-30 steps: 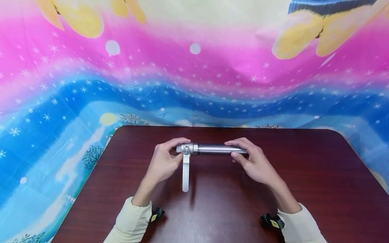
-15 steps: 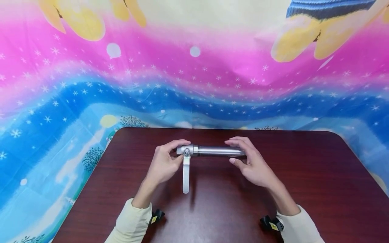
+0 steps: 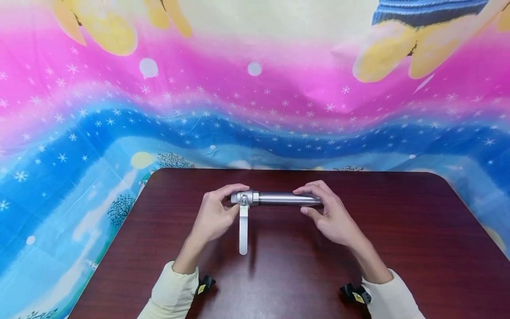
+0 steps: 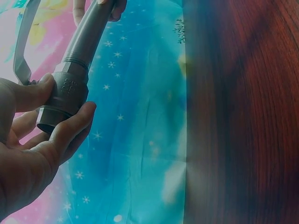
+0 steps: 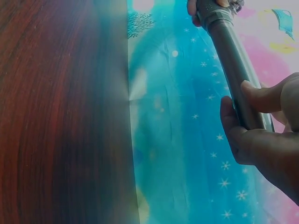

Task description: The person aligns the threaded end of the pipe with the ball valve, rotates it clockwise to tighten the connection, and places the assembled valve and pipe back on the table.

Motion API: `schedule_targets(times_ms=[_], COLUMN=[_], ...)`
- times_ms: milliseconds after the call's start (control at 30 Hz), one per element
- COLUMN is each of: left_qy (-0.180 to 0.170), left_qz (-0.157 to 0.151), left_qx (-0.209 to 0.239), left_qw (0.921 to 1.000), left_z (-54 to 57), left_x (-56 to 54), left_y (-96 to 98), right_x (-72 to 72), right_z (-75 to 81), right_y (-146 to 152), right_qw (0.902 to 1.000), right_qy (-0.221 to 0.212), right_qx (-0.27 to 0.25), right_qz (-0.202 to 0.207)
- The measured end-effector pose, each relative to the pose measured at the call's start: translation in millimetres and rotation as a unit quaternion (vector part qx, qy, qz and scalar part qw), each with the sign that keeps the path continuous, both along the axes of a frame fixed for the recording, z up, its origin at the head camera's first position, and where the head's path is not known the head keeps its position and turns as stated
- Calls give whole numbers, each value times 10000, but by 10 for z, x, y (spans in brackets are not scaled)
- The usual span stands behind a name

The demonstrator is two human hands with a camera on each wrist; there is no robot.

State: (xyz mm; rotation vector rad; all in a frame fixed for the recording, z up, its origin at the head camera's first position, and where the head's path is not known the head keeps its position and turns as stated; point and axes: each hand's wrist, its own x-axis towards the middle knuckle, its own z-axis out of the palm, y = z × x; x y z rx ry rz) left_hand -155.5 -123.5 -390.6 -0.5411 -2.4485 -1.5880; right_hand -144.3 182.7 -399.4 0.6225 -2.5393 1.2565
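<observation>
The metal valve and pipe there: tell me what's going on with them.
A person holds the joined pieces above the table. The left hand grips the valve, and the right hand holds the pipe near its far end. The lever points toward the person. Some thread shows at the joint; how tight it is, I can't tell.

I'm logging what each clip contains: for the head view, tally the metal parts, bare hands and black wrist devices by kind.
Valve: 1
Pipe: 1
Hands: 2 (left hand, right hand)
Black wrist devices: 2
Total: 6
</observation>
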Motion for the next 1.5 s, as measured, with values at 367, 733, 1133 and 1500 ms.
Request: schedule_targets(times_ms=[367,733,1133,1500], left_qy=[104,96,92,46], left_qz=[28,36,16,10], left_qx=[44,11,-31,-33], left_qw=[9999,9999,10000,10000], left_z=[4,3,33,27], left_x=[-2,10,12,15], left_y=[7,1,-19,-21], right_x=[-24,-19,-20,3], right_z=[1,16,2,10], right_y=[18,34,38,-5], right_qw=[10000,9994,9976,9980], right_qy=[63,-271,-604,-614], right_qx=[-49,-134,-121,64], right_qz=[10,182,314,97])
